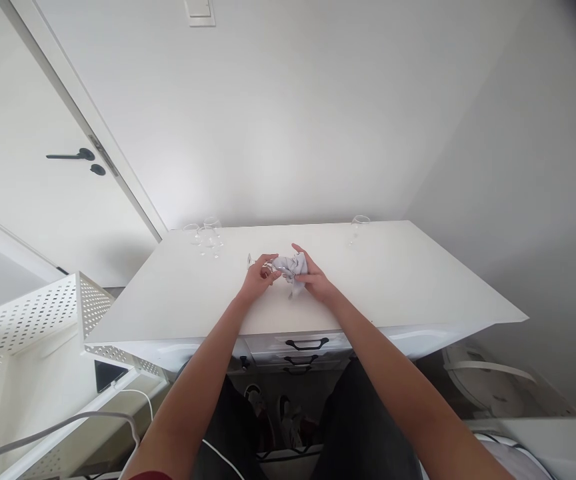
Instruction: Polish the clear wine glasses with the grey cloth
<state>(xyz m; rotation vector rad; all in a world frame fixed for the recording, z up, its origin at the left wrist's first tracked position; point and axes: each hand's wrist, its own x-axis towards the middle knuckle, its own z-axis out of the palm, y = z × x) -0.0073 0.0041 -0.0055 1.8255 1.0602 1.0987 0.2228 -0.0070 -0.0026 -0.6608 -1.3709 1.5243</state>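
Note:
Over the middle of the white cabinet top, my left hand [259,275] is closed around a clear wine glass [269,268], held on its side with its foot toward the left. My right hand [313,275] grips a light grey cloth [295,264], which is bunched at the bowl end of the glass and hangs down a little below it. Part of the bowl is hidden by the cloth and my fingers. How far the cloth reaches inside the bowl I cannot tell.
Several clear glasses [209,235] stand at the back left of the white cabinet top [168,293]. One more glass [361,222] stands at the back right. Black-handled drawers [307,344] face me. A perforated white shelf unit [98,300] is at the left, below a door [43,120].

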